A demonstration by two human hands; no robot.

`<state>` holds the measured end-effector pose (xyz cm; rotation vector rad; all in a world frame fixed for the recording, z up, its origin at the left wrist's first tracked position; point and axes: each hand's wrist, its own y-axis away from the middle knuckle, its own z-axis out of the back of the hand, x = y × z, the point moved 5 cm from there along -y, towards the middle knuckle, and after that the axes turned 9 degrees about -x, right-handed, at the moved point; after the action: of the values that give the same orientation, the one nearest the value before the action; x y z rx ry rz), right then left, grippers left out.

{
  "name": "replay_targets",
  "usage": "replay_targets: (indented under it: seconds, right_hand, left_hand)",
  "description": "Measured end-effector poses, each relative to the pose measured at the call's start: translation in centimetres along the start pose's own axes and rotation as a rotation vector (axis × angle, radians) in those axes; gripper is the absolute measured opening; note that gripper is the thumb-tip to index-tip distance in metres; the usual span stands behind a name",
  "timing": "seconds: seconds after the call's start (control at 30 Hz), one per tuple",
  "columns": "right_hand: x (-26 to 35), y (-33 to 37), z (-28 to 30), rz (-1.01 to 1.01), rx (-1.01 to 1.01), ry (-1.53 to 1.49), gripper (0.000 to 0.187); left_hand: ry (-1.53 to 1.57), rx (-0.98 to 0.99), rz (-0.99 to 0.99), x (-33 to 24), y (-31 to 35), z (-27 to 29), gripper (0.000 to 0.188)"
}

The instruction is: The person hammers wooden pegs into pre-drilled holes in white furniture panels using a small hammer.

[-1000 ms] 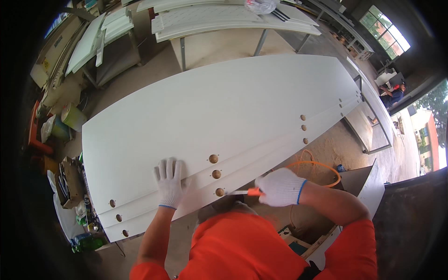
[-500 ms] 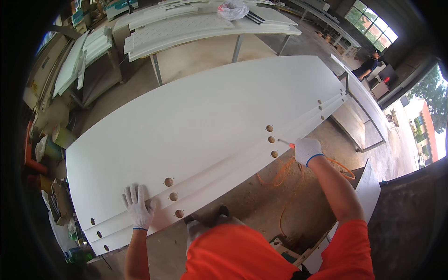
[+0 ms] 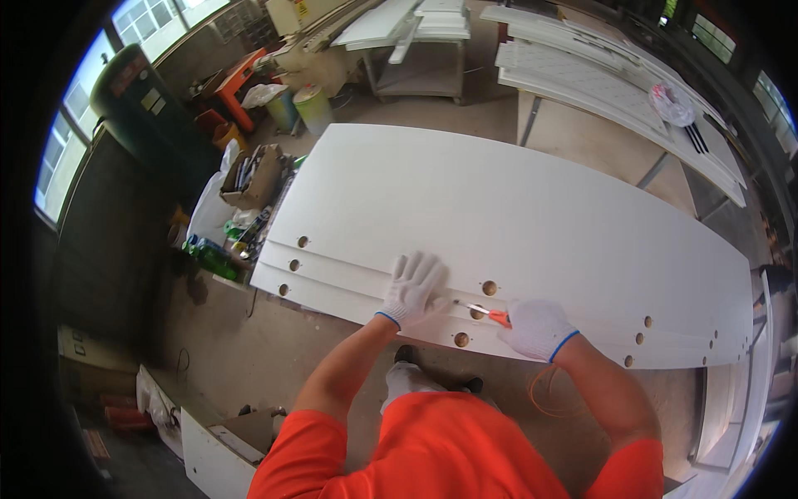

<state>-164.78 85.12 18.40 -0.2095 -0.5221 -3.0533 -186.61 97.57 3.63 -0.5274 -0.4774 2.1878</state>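
My left hand (image 3: 413,289), in a white knit glove with a blue cuff, lies flat with fingers stretched out on a stack of white panels (image 3: 515,208). Closed in my right hand (image 3: 539,329), gloved the same way, is an orange air blow gun (image 3: 499,318) with a thin metal nozzle. Its tip points left, over the panels near a round hole (image 3: 477,312). The panels' near edges are stepped, and each carries round holes along its edge. An orange hose (image 3: 544,392) hangs below my right forearm; where it joins the gun is hidden.
Left of the stack stand a cardboard box of tools (image 3: 254,176) and a green bottle (image 3: 209,257). Buckets (image 3: 312,108) and a dark green tank (image 3: 143,116) are farther back. More white panels lie on a far-right table (image 3: 582,83) and a far trolley (image 3: 420,68).
The view has swung left. My right hand has brought the blow gun leftward along the panel edge, from one group of holes to another, close to my left hand, which stays flat.
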Motion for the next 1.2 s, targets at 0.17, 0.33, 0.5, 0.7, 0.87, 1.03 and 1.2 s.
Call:
replay_targets:
  seconds: [0.17, 0.33, 0.5, 0.7, 0.87, 1.03, 1.2]
  right_hand:
    - [10.2, -5.0, 3.2, 0.322, 0.157, 0.025, 0.033]
    - [19.3, -14.4, 3.4, 0.094, -0.089, 0.080, 0.034]
    - [25.9, -20.8, 3.0, 0.034, -0.114, 0.062, 0.036]
    - [25.4, -19.6, 2.9, -0.034, 0.036, 0.074, 0.041]
    - [19.0, -11.4, 1.7, -0.198, 0.262, -0.215, 0.043]
    - [2.0, 3.9, -4.2, -1.057, -0.065, -0.720, 0.032]
    - [-11.6, 27.5, -9.9, -1.632, -0.842, -0.579, 0.020]
  left_hand:
    - [0.052, 0.008, -0.003, 4.1, 1.8, 3.2, 0.076]
    - [0.027, -0.094, 0.180, 14.1, 6.3, 7.0, 0.069]
    - [0.020, -0.094, 0.321, 20.6, 8.9, 10.8, 0.068]
    - [-0.088, -0.158, 0.597, 25.4, 15.2, 12.0, 0.073]
    - [-0.105, -0.159, 0.523, 26.7, 19.2, 12.7, 0.075]
    - [-0.038, -0.157, 0.557, 24.6, 20.9, 12.7, 0.078]
    - [0.089, -0.137, 0.376, 20.0, 15.1, 11.3, 0.079]
